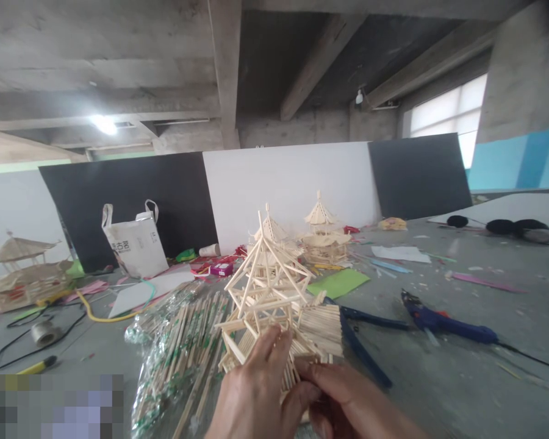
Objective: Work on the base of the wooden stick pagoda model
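A model pagoda built of pale wooden sticks (269,286) stands tilted in front of me, its open roof frame pointing up. My left hand (251,396) rests on its lower part with the fingers curled over the stick walls. My right hand (348,402) grips the base from the right, fingers closed on it. A plastic-wrapped bundle of chopsticks (183,353) lies just left of the model, beside my left hand.
A blue glue gun (443,323) with its cable and blue-handled pliers (361,335) lie to the right. Two finished stick pagodas (322,235) stand behind, another (22,271) at far left. A white bag (135,244), tape roll (46,333), green paper (338,282) and scraps litter the floor.
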`<state>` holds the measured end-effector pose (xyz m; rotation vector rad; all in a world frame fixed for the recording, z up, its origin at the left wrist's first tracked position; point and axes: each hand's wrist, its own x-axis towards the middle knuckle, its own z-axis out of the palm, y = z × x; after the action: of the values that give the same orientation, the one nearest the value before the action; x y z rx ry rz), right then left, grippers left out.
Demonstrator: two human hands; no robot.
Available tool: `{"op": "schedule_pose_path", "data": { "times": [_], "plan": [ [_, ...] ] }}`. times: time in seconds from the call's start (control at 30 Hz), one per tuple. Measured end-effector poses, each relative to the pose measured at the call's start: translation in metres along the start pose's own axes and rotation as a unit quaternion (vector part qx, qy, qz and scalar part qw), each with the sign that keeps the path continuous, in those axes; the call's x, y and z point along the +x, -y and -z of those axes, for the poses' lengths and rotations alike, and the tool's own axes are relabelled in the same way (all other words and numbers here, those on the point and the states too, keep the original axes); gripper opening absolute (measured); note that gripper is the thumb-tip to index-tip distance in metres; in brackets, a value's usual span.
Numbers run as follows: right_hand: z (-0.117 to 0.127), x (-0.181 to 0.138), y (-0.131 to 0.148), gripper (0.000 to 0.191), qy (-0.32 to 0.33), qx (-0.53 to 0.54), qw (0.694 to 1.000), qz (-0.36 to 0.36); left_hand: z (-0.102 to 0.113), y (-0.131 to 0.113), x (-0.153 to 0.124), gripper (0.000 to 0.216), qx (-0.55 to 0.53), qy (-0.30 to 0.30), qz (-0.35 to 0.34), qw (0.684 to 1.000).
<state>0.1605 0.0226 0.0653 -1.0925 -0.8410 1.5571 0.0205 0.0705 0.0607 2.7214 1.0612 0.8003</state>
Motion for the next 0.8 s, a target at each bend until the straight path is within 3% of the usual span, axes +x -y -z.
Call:
{"op": "schedule_pose_path", "data": {
  "times": [0.1,0.2,0.33,0.53,0.8],
  "plan": [
    [0.001,0.004,-0.004,0.037,0.023,0.008,0.999,-0.039,0.0,0.0,-0.001,0.049,0.008,0.001,-0.007,1.0],
    [0.002,0.004,-0.004,0.037,0.015,0.003,1.0,-0.018,-0.001,0.001,-0.002,0.049,0.018,0.007,-0.015,1.0],
    [0.003,0.006,-0.006,0.039,0.059,-0.013,0.998,-0.029,-0.003,0.004,-0.002,0.057,0.001,-0.006,-0.015,1.0],
    [0.003,0.009,-0.014,0.039,0.022,0.017,0.999,0.042,-0.003,0.004,-0.002,0.066,-0.048,-0.025,0.033,0.998],
    [0.012,0.022,-0.023,0.039,0.034,0.016,0.999,-0.018,-0.005,0.005,-0.003,0.068,-0.075,-0.016,0.052,0.996]
  ]
}}
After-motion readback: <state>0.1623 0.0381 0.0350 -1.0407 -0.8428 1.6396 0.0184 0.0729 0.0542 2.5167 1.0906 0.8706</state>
